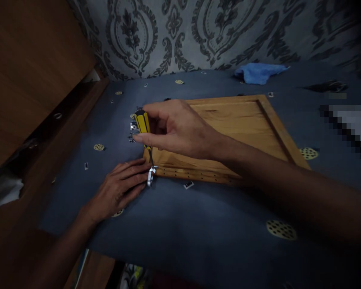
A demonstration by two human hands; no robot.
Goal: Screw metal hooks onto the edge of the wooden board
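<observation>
My right hand (176, 128) is closed round the yellow and black handle of a screwdriver (142, 122), held nearly upright. Its shaft runs down to a small silver metal bracket (151, 175) at the near left corner of a wooden panel (228, 132). My left hand (118, 188) lies on the blue cloth beside that corner, fingers stretched out and together, their tips against the bracket. The screwdriver's tip is hidden where it meets the bracket. A row of small holes runs along the panel's near edge.
The panel lies on a blue patterned cloth (198, 224). Several small screws and metal parts (132, 132) lie just left of the screwdriver handle. A blue rag (258, 73) lies at the back by the patterned wall. Brown wooden furniture (27, 80) stands at the left.
</observation>
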